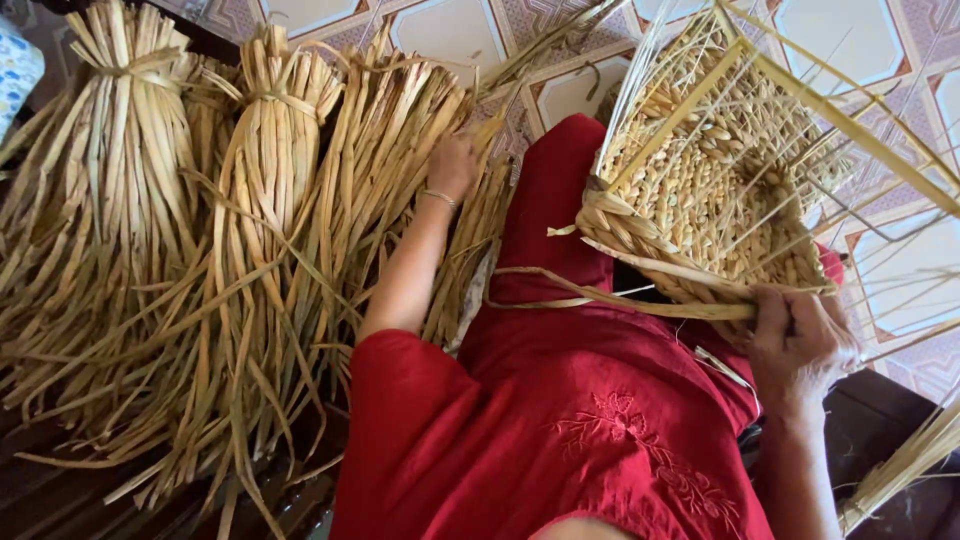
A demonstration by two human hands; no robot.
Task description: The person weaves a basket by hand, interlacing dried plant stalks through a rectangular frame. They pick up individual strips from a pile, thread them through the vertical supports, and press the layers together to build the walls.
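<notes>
While the right hand [797, 345] is clamped on the rim of the half-woven basket [700, 190] just above it, dried reed bundles [270, 200] are gripped farther out by the closed left hand [452, 165].

Floor [450, 30]: pale square tiles framed by reddish patterned borders, laid on the diagonal, lit evenly by soft daylight. Dark wooden seat [870, 420] at lower right, with dark wooden boards at lower left. Blue-and-white patterned cloth [15, 70] at the upper left edge.
</notes>
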